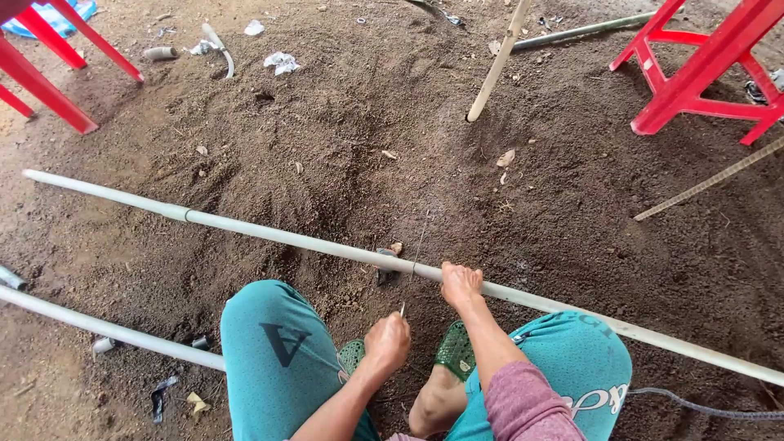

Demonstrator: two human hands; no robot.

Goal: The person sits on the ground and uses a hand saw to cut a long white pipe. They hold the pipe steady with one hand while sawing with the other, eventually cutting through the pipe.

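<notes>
Red stools stood beyond the long pipe; our right hand gripped it, our left hand pinched a thin wire just before it.

Your left hand closes round something too thin to identify; only a tip shows above the fist. The long grey pipe runs off the right edge. Red chair legs are cropped at top. Your feet are partly hidden under arms.

- No packages, labels, signs or screens show clearly.
- Crumpled white wrapper scrap lies on the dirt toward eleven o'clock.
- Smaller white scrap just beyond it, same direction.
</notes>
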